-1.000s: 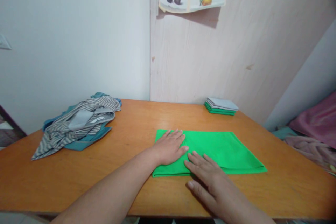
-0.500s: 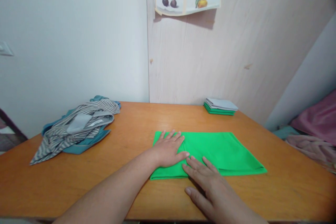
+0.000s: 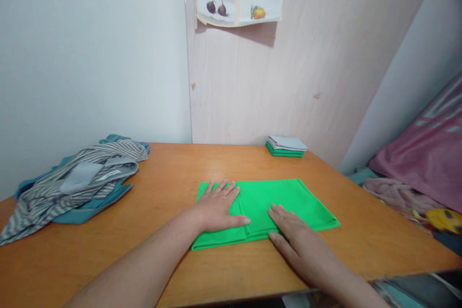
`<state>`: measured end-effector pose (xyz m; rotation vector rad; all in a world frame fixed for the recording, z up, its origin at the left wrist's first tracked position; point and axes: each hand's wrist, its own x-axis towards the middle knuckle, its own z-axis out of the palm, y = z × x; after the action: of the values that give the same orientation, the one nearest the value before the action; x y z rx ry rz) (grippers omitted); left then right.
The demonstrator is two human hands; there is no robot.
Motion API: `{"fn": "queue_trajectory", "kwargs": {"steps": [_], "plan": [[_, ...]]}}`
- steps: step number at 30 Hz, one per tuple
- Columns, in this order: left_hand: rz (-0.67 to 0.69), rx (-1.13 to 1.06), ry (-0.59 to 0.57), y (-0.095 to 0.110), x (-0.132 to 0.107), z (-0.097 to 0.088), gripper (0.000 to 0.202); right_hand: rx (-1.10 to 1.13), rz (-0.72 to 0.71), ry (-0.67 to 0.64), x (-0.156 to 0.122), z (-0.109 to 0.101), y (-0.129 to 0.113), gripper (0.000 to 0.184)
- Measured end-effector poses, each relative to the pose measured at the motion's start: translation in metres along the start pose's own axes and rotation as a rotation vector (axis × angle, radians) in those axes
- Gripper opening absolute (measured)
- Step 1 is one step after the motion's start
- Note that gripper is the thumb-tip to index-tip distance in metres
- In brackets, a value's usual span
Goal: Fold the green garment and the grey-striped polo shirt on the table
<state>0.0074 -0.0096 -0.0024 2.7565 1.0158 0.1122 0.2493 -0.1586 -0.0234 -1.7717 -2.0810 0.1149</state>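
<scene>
A bright green cloth lies on the wooden table in front of me, its left part folded over in a flat panel. My left hand rests on that folded panel, palm down, fingers spread and thumb pointing right. On the near edge of the cloth, right of the fold, lies my right hand, its fingers stretched out flat and its thumb close to the table. Neither hand grips anything.
At the left of the table is a loose heap of striped grey and teal clothes. A small folded stack of grey and green cloths sits near the back edge. Pink fabric and a yellow object are beyond the right edge.
My right hand has slid right along the near edge, off the folded panel, whose edge now shows. My left hand stays on the panel. The view has turned slightly right.
</scene>
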Motion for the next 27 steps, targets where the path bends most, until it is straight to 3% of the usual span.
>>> {"fn": "queue_trajectory", "kwargs": {"steps": [3,5,8,11,14,18,27], "plan": [[0.007,-0.002,0.01,0.0,0.0,0.0,0.102,0.046,0.034,0.001,-0.006,-0.002,0.008,0.055],[0.012,-0.002,0.015,-0.001,0.0,-0.001,0.102,0.1,0.098,0.07,-0.006,-0.011,0.016,0.051],[0.008,0.003,0.003,-0.002,0.0,0.0,0.104,0.121,0.246,0.247,0.003,-0.034,0.039,0.047],[0.004,0.004,0.001,-0.002,0.001,-0.001,0.107,0.064,0.382,0.288,0.016,-0.058,0.071,0.045],[0.001,0.0,-0.009,-0.001,0.001,-0.002,0.109,-0.053,0.541,0.185,0.03,-0.07,0.1,0.042],[-0.019,0.004,-0.037,0.001,0.0,-0.005,0.11,-0.127,0.689,0.049,0.047,-0.065,0.127,0.033],[-0.029,0.003,-0.047,0.003,-0.002,-0.008,0.11,0.056,0.818,-0.059,0.073,-0.054,0.144,0.031]]}}
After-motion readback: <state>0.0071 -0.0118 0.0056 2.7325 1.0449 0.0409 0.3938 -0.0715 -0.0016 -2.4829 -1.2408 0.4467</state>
